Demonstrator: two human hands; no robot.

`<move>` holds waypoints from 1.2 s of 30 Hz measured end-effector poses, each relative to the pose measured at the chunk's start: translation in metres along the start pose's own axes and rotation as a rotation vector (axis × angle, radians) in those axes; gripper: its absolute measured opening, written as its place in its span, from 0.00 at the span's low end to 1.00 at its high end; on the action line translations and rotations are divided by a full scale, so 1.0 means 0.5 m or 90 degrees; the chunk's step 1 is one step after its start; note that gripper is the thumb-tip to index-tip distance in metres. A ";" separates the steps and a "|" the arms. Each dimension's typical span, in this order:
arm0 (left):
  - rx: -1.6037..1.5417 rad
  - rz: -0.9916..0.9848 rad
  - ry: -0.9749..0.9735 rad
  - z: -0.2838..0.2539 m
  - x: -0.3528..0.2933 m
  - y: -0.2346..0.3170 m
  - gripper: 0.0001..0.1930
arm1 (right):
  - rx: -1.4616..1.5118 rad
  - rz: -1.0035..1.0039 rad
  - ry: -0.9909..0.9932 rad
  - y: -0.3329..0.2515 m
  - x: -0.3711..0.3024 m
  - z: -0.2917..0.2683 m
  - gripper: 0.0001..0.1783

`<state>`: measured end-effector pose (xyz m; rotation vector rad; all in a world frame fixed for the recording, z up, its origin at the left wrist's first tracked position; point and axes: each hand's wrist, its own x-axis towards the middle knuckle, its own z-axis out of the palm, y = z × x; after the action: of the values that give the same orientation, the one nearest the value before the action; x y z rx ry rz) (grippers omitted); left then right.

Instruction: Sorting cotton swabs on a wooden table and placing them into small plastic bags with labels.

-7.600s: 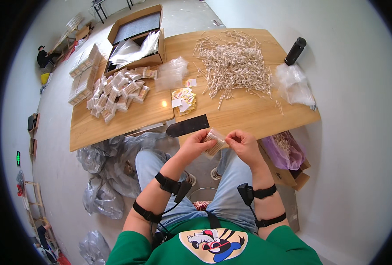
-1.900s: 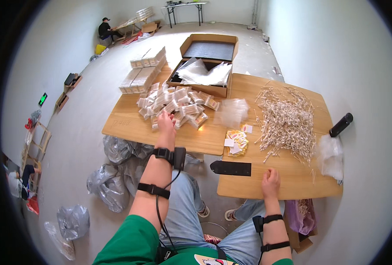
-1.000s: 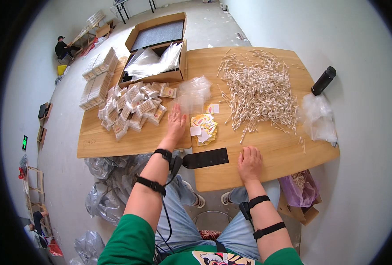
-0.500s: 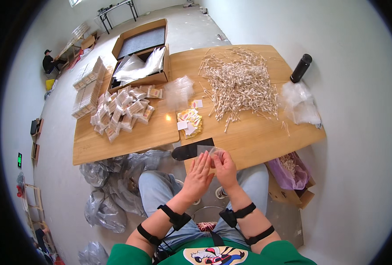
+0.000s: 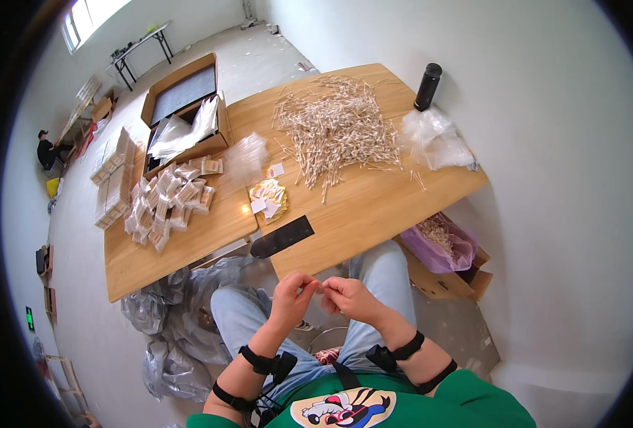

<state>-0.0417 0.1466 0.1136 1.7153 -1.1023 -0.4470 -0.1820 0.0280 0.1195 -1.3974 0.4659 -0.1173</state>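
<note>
Both hands are close together above my lap, just off the near table edge. My left hand point(image 5: 293, 296) and my right hand point(image 5: 352, 298) pinch a small clear plastic bag point(image 5: 319, 288) between their fingertips; most of it is hidden by the fingers. Beyond them a black strip point(image 5: 284, 237) lies flat at the table's edge. Behind the strip is a small heap of yellow and white cards point(image 5: 268, 200). Clear flat bags point(image 5: 245, 160) lie further back. To the right spreads a large pile of cotton swabs point(image 5: 341, 132), and to the left a heap of filled swab packets point(image 5: 170, 200).
Stacked packs point(image 5: 115, 178) and an open cardboard box point(image 5: 224, 128) with clear bags stand at the left. A black bottle point(image 5: 428, 85) and loose plastic point(image 5: 436, 139) are at the right. Below are a purple-lined box point(image 5: 438, 246) and grey bags point(image 5: 177, 342). A person point(image 5: 49, 150) sits far left.
My hands have drawn back from the table edge towards my body. My left hand went from flat, stretched fingers to a pinch. The view has turned, so the table appears shifted left.
</note>
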 end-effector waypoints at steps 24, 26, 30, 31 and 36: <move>-0.590 -0.320 -0.404 -0.044 -0.028 0.035 0.08 | 0.358 0.085 -0.195 0.010 -0.034 -0.036 0.15; -0.609 -0.361 -0.389 -0.044 -0.026 0.022 0.07 | 0.377 0.092 -0.180 0.000 -0.035 -0.036 0.16; -0.647 -0.380 -0.388 -0.048 -0.030 0.013 0.07 | 0.389 0.061 -0.228 0.005 -0.032 -0.039 0.16; -0.669 -0.370 -0.412 -0.048 -0.032 0.004 0.07 | 0.452 0.082 -0.317 0.025 -0.028 -0.052 0.17; -0.746 -0.374 -0.437 -0.054 -0.030 -0.024 0.07 | 0.500 -0.033 -0.228 0.008 -0.019 -0.038 0.19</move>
<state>-0.0243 0.1747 0.1114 0.7550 -0.4851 -1.7380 -0.1986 0.0148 0.1162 -0.6333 0.0569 -0.0768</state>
